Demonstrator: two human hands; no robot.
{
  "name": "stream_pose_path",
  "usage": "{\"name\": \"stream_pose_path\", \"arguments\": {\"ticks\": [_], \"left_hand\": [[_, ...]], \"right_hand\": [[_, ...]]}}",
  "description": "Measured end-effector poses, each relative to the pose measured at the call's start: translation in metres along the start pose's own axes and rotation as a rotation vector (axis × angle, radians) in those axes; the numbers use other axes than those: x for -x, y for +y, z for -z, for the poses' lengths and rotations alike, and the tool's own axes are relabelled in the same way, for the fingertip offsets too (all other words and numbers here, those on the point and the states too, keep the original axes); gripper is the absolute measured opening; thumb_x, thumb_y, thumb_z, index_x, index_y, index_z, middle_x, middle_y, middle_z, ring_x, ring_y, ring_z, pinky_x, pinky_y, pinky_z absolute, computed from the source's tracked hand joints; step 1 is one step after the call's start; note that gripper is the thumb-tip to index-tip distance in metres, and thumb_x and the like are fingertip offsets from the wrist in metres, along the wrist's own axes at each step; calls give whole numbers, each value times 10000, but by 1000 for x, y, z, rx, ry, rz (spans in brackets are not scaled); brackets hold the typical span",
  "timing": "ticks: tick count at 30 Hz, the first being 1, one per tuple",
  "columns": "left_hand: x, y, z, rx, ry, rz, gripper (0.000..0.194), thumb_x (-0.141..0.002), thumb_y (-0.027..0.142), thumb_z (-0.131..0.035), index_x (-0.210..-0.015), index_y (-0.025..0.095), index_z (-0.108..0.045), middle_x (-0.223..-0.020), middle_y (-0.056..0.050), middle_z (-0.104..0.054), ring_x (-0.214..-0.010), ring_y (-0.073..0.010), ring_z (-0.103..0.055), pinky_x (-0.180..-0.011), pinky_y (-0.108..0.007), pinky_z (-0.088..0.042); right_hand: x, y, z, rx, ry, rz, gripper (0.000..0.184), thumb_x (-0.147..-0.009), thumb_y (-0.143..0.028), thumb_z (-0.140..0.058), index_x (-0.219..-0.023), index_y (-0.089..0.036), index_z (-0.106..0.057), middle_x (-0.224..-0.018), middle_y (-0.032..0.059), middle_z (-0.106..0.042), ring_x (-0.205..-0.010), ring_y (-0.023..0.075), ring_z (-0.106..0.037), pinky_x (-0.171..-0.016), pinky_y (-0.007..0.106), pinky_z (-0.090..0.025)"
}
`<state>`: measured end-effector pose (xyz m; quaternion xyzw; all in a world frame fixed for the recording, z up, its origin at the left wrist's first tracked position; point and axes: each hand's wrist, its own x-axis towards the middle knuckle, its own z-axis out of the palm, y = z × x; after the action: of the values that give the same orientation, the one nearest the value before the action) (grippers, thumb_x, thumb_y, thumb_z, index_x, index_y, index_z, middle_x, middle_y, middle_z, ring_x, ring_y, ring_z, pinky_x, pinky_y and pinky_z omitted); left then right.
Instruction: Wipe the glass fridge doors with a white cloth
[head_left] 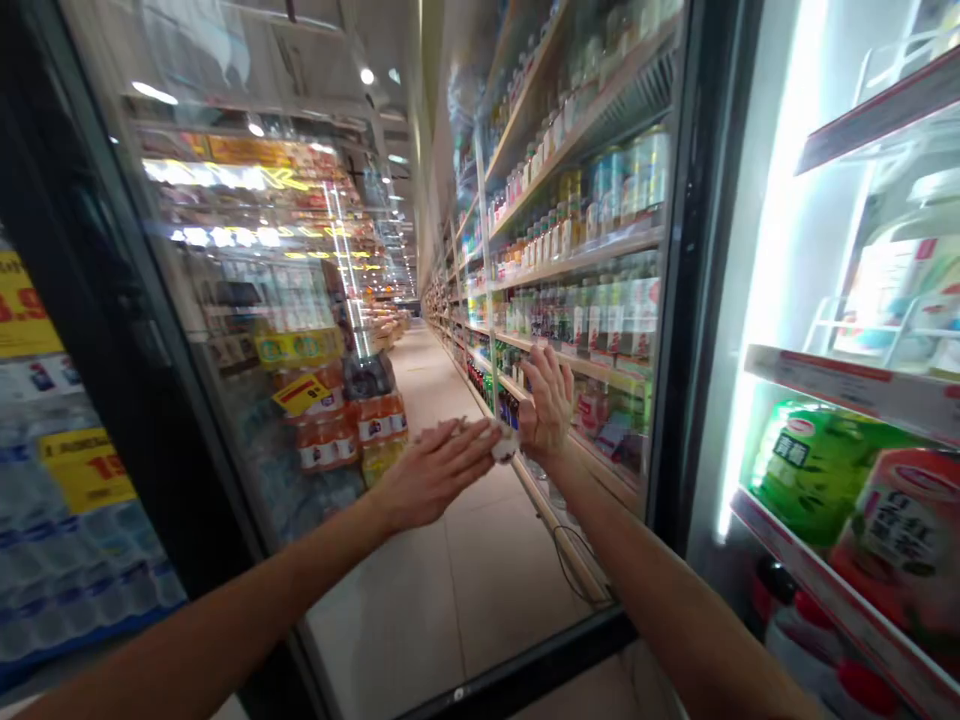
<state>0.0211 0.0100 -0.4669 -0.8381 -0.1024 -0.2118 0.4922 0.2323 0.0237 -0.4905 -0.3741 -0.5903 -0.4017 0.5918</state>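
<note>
The left hand (pixel 433 478), fingers open and extended, is pressing a pale cloth (pixel 505 446) against the glass door (pixel 405 620); the right hand (pixel 549 415), fingers open, is apparently bracing alongside. Further sliding would be requiring flat palm pressure.

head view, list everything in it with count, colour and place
glass door: one, black-framed, centre
cloth: one, whitish and brown, between the hands
price signs: at least three, yellow, left side
bottled water: many, clear and blue, lower left
orange drinks: several, centre-left
shelved drinks: many, mixed colours, centre-right
green pouch: at least one, cooler shelf
red pouch: one, beside the green
red-capped bottles: several, lower right
floor: pale, lower centre
left hand: one, flat, at the cloth
right hand: one, open, beside the cloth
</note>
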Motion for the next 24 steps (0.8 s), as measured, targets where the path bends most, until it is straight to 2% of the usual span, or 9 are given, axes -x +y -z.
{"name": "stream_pose_path", "arguments": {"ticks": [2, 7, 9, 12, 14, 18, 20, 22, 24], "left_hand": [[-1, -6, 2, -9, -13, -14, 426, -842, 202, -467, -1266, 238, -447, -1447, -16, -316, -1371, -175, -183, -1145, -381, -106], [-22, -38, 19, -68, 151, 502, 533, -836, 198, -477, -1351, 213, -342, -1477, -74, -236, -1383, -237, -115, -1127, -455, -119], [-19, -24, 14, -73, 129, 429, 505, -839, 200, -471, -1334, 205, -374, -1474, -82, -241, -1382, -235, -122, -1128, -447, -121], [-4, 4, 0, -27, -8, 52, 421, -855, 222, -452, -1276, 229, -449, -1452, -39, -301, -1369, -189, -193, -1138, -391, -134], [1, 5, -2, -14, -27, -47, 396, -864, 227, -444, -1259, 239, -464, -1440, -16, -328, -1360, -171, -221, -1139, -370, -138], [-14, -32, 13, -64, 124, 313, 493, -860, 191, -444, -1342, 236, -357, -1458, -37, -289, -1377, -195, -159, -1134, -418, -120], [-19, -36, 15, -73, 183, 485, 522, -849, 207, -466, -1356, 223, -340, -1472, -60, -253, -1383, -221, -122, -1129, -441, -115], [-14, -20, 9, -69, 173, 451, 506, -838, 195, -478, -1334, 197, -376, -1472, -82, -246, -1384, -232, -113, -1128, -441, -113], [-2, 5, 0, -33, 98, 226, 449, -839, 180, -469, -1287, 192, -435, -1460, -71, -279, -1379, -217, -142, -1132, -416, -117]], "right_hand": [[0, 0, 1, -9, 4, 2, 468, -870, -275, -251, -1315, -211, -379, -1372, 85, -452, -1356, 197, -283, -1091, 455, -235], [-1, 1, 0, -31, 45, 6, 460, -870, -289, -252, -1294, -200, -406, -1358, 94, -467, -1348, 207, -301, -1091, 463, -232], [-1, 1, 0, -28, 39, 5, 463, -868, -288, -252, -1297, -201, -402, -1363, 92, -461, -1349, 208, -299, -1090, 464, -231], [0, 2, 0, -19, 33, 3, 471, -866, -285, -243, -1306, -209, -392, -1364, 83, -459, -1349, 203, -299, -1088, 460, -236], [0, 2, 0, -18, 25, 6, 477, -863, -278, -241, -1313, -208, -386, -1368, 82, -454, -1350, 202, -296, -1089, 456, -234], [0, 2, 0, -17, 31, 8, 479, -859, -272, -257, -1321, -219, -374, -1381, 71, -440, -1354, 198, -286, -1094, 453, -223], [-1, 1, 0, -21, 31, 6, 471, -863, -278, -260, -1315, -223, -378, -1373, 70, -449, -1353, 196, -289, -1096, 451, -220], [-1, 1, 1, -26, 28, 7, 462, -868, -282, -262, -1309, -220, -382, -1367, 76, -454, -1351, 197, -292, -1097, 449, -218], [-1, 0, 1, -29, 34, 12, 459, -870, -280, -257, -1307, -216, -383, -1366, 80, -454, -1351, 197, -294, -1097, 449, -217]]}}
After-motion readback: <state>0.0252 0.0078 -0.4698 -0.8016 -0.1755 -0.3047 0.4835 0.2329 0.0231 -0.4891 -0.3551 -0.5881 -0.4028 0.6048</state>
